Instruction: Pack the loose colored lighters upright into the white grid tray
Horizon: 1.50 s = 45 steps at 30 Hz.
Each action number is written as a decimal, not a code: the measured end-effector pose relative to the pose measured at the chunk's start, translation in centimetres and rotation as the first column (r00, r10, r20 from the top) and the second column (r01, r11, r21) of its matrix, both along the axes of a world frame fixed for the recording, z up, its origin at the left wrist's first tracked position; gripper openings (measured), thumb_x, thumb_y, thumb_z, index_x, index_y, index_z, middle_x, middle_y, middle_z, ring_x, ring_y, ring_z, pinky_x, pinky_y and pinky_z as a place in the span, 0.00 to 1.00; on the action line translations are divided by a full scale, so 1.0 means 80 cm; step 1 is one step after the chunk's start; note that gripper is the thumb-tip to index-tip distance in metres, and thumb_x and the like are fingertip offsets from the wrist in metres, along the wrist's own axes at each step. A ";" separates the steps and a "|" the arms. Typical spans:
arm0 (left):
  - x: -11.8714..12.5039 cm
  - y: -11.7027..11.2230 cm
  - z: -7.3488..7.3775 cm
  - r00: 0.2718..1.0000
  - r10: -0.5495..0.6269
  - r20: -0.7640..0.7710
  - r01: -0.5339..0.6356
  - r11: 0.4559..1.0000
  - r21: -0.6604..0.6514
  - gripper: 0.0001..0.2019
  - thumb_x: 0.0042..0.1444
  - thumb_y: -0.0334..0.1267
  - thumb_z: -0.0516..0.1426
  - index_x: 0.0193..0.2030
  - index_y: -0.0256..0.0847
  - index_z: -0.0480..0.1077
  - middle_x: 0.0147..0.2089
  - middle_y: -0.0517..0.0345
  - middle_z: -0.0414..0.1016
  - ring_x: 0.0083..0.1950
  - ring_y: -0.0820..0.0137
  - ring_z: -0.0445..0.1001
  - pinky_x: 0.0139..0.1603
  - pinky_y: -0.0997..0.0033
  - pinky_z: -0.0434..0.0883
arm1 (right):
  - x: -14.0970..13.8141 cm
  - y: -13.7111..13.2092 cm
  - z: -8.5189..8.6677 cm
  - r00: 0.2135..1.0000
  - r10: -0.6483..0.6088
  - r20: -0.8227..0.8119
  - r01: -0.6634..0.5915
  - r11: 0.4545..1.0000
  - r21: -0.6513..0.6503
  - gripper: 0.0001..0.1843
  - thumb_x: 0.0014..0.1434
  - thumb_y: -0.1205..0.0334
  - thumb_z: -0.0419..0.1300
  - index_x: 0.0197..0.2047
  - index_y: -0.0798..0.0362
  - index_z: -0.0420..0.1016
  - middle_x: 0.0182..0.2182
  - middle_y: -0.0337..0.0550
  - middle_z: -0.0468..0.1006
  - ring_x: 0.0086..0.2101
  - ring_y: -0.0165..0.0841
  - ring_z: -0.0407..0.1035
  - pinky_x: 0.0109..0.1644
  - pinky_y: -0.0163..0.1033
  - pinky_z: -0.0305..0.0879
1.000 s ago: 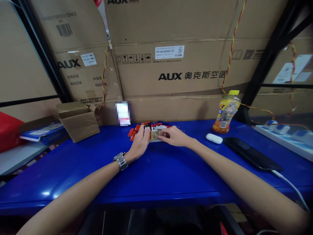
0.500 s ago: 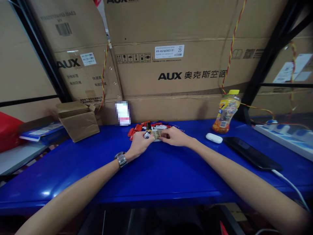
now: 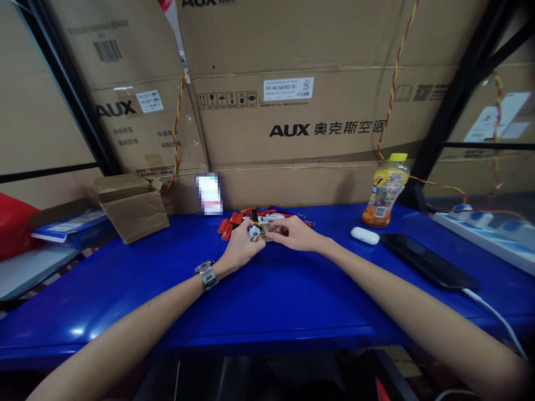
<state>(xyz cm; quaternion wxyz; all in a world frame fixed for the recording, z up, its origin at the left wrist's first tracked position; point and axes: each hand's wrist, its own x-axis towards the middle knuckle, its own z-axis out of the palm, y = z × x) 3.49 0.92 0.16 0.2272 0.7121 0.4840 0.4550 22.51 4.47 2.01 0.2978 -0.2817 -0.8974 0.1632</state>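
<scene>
My left hand (image 3: 241,247), with a metal watch on its wrist, is closed on a small black-and-white part (image 3: 253,231) at the left end of a tan grid tray (image 3: 267,230). My right hand (image 3: 292,232) pinches the right side of that tray, fingers curled over it. Both hands meet at the middle back of the blue table (image 3: 267,289). Behind them lies a heap of small red and white pieces (image 3: 234,220), partly hidden by the hands.
An open cardboard box (image 3: 134,207) stands at the back left. On the right stand a yellow drink bottle (image 3: 387,189), a white earbud case (image 3: 365,235), and a black phone (image 3: 430,260) with a white cable. Large cartons form the back wall.
My left hand has turned and drawn back a little, so the small black-and-white part shows between its fingers. The right hand keeps its hold on the tray.
</scene>
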 end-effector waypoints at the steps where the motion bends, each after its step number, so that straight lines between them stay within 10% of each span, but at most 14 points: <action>1: 0.000 0.000 -0.002 1.000 -0.026 -0.002 0.026 1.000 -0.013 0.11 0.44 0.36 0.57 0.34 0.41 0.60 0.24 0.69 0.64 0.20 0.77 0.60 0.22 0.77 0.58 | -0.004 -0.004 0.000 0.998 0.020 -0.059 -0.023 0.999 -0.049 0.14 0.60 0.52 0.57 0.38 0.55 0.74 0.24 0.39 0.74 0.24 0.28 0.66 0.29 0.34 0.59; 8: 0.002 -0.007 -0.001 0.990 -0.128 0.051 0.129 0.992 -0.014 0.17 0.48 0.34 0.56 0.43 0.43 0.53 0.24 0.71 0.64 0.19 0.78 0.61 0.22 0.78 0.58 | -0.028 -0.015 0.000 0.942 0.030 -0.335 -0.128 0.953 -0.276 0.17 0.57 0.47 0.60 0.38 0.53 0.69 0.25 0.37 0.72 0.22 0.27 0.67 0.26 0.35 0.65; 16: -0.002 0.001 0.001 0.991 0.037 0.127 -0.054 0.989 0.135 0.16 0.48 0.28 0.53 0.43 0.41 0.55 0.34 0.65 0.66 0.19 0.82 0.59 0.21 0.76 0.59 | 0.004 0.035 -0.001 0.756 -0.235 -0.611 0.090 0.962 -0.258 0.16 0.55 0.49 0.61 0.36 0.52 0.64 0.21 0.36 0.72 0.17 0.27 0.66 0.18 0.33 0.62; 27: -0.007 0.013 -0.008 0.994 0.100 0.054 -0.107 0.983 0.150 0.14 0.48 0.26 0.53 0.41 0.41 0.58 0.33 0.63 0.66 0.24 0.77 0.64 0.27 0.73 0.60 | -0.018 0.065 -0.040 0.931 -0.177 -0.318 0.128 0.977 -0.168 0.06 0.60 0.61 0.55 0.40 0.52 0.68 0.25 0.41 0.77 0.25 0.33 0.74 0.30 0.39 0.71; 37: -0.008 0.013 -0.007 0.991 0.135 0.016 -0.136 0.978 0.160 0.13 0.49 0.26 0.53 0.41 0.42 0.57 0.33 0.63 0.67 0.26 0.74 0.66 0.28 0.72 0.61 | -0.009 0.064 -0.027 0.935 -0.153 -0.319 0.152 0.988 -0.030 0.23 0.58 0.70 0.49 0.57 0.54 0.61 0.42 0.50 0.80 0.39 0.35 0.74 0.46 0.45 0.68; 45: -0.006 0.009 -0.003 0.993 0.104 0.052 -0.110 0.984 0.143 0.13 0.48 0.26 0.53 0.40 0.41 0.58 0.33 0.64 0.66 0.22 0.79 0.60 0.25 0.74 0.58 | 0.018 0.072 -0.031 0.880 -0.399 0.260 0.344 0.910 0.231 0.18 0.66 0.59 0.46 0.45 0.50 0.76 0.53 0.49 0.74 0.50 0.45 0.63 0.50 0.49 0.57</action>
